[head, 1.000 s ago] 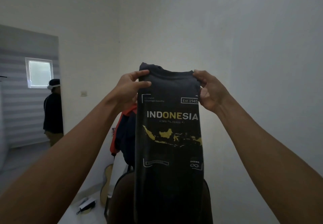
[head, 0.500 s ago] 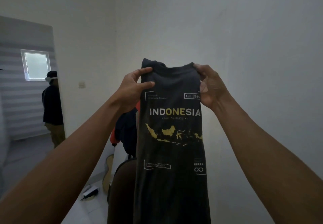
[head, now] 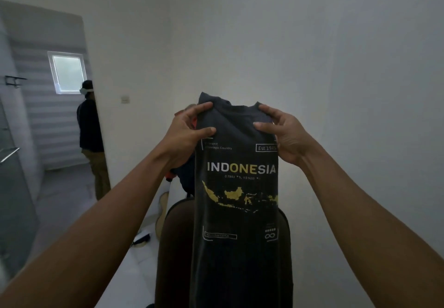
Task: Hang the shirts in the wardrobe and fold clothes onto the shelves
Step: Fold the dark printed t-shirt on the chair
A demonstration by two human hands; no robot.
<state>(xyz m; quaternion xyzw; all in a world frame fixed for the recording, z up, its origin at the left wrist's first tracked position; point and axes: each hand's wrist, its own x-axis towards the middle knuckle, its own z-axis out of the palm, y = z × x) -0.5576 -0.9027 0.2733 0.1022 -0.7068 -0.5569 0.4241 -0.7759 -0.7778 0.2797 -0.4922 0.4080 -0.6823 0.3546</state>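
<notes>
A dark grey T-shirt (head: 240, 211) with "INDONESIA" and a yellow map printed on it hangs upright in front of me, its sides folded back into a narrow strip. My left hand (head: 185, 134) pinches its top left corner between thumb and fingers. My right hand (head: 281, 132) pinches the top right corner beside the collar. Both arms are stretched out forward at chest height. No wardrobe or shelf is in view.
A dark brown chair back (head: 177, 247) stands right behind the shirt, with a dark and orange bag (head: 185, 178) above it. A person (head: 92, 139) stands in the doorway at left. White walls fill the right side. Small items (head: 141, 239) lie on the floor.
Both hands have come down lower in the frame with the shirt. The right thumb now lies on the front of the shirt. The view has tilted, showing more of the doorway.
</notes>
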